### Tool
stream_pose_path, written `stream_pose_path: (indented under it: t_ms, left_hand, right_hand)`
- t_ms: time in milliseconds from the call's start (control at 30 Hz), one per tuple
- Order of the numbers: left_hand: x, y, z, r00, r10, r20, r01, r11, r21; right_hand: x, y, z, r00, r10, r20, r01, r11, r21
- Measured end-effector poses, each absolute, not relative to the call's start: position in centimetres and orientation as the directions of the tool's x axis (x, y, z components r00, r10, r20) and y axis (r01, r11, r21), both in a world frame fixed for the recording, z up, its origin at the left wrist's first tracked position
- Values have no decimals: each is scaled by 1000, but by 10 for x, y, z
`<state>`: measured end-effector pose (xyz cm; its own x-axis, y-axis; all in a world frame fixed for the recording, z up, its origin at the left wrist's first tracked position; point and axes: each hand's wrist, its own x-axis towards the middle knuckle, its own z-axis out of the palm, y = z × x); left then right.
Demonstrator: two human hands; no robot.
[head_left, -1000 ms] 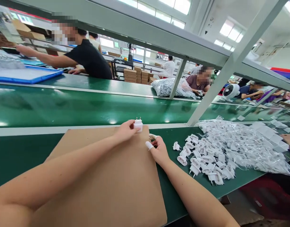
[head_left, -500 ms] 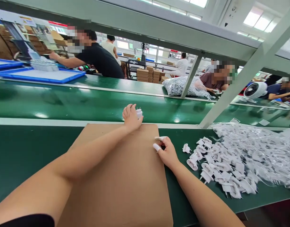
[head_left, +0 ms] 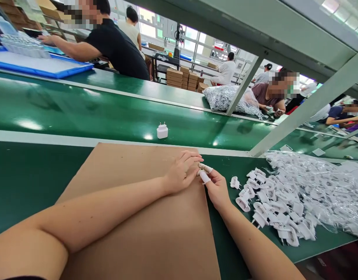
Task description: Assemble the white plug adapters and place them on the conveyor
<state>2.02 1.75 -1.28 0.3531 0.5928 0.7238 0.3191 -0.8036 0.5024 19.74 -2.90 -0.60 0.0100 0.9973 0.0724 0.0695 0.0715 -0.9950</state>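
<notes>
plug (head_left: 162, 131): white, two pins up, upright on the green belt, beyond the cardboard's far edge
loose parts (head_left: 266, 204): white, heaped on the bench right of the cardboard

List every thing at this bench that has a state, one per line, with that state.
white charger: upright on the green belt, prongs up, untouched
left hand: empty, resting on the cardboard sheet
right hand: empty, fingertip covers on, touching the left
loose plug parts: scattered in a pile
clear bags: heaped, crumpled

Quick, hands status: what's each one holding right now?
Left hand: open, empty, resting on the cardboard sheet, fingertips by the right hand.
Right hand: loosely curled, holding nothing visible, finger cots on.
</notes>
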Motion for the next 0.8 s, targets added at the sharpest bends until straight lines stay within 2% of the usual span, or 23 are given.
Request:
stream_pose_path:
  t_ms: [167, 267, 367, 533, 800]
  left_hand:
    - [17, 16, -10, 335, 584, 739, 306, -810, 501]
    - [18, 18, -11, 317, 583, 749, 298, -810, 505]
    - [19, 18, -12, 293, 581, 759, 294, -811, 506]
    - [20, 18, -10, 300, 561, 772, 282, -825, 490]
    - [19, 16, -8, 364, 579, 729, 294, -814, 500]
  right_hand:
    - [201, -27, -3, -2, 1000, 30, -174, 29, -984]
    - [202, -27, 5, -111, 992, -65, -358, -101, -928]
    - [203, -28, 13, -216, 968, -124, -465, -214, -859]
    - [205, -30, 18, -262, 951, -165, -551, -287, -783]
    - [205, -31, 19, -289, 941, -174, -559, -313, -768]
